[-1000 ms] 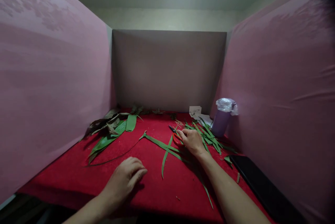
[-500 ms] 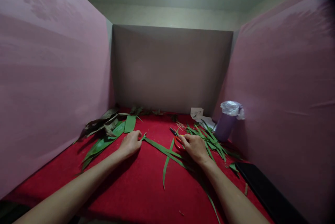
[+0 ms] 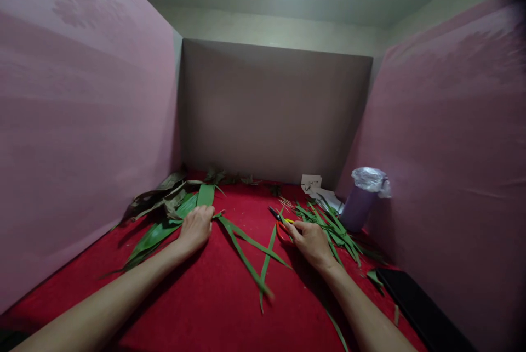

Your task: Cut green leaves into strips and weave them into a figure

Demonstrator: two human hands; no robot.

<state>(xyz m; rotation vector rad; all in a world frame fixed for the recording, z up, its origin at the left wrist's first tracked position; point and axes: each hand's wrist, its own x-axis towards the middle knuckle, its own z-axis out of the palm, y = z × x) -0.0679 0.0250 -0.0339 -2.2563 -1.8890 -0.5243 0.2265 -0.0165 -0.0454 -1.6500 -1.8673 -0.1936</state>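
My left hand (image 3: 196, 228) is closed on the upper end of a long green leaf strip (image 3: 242, 256) that runs down across the red cloth (image 3: 213, 302). Just left of that hand lies a pile of broad green and dried leaves (image 3: 172, 206). My right hand (image 3: 311, 240) rests on orange-handled scissors (image 3: 279, 223), its fingers curled at the handles; the dark blades point up and left. A second green strip (image 3: 267, 259) lies between my two hands.
A heap of narrow green strips (image 3: 332, 226) lies right of the scissors. A purple cup with a plastic liner (image 3: 364, 198) stands at the right wall, white paper slips (image 3: 316, 186) behind it. A black flat object (image 3: 423, 308) lies at the near right. Pink panels wall in three sides.
My left hand moved from the near cloth up to the leaf strip's end and took hold of it; the strip's lower end has swung toward me. My right hand stayed on the scissors.
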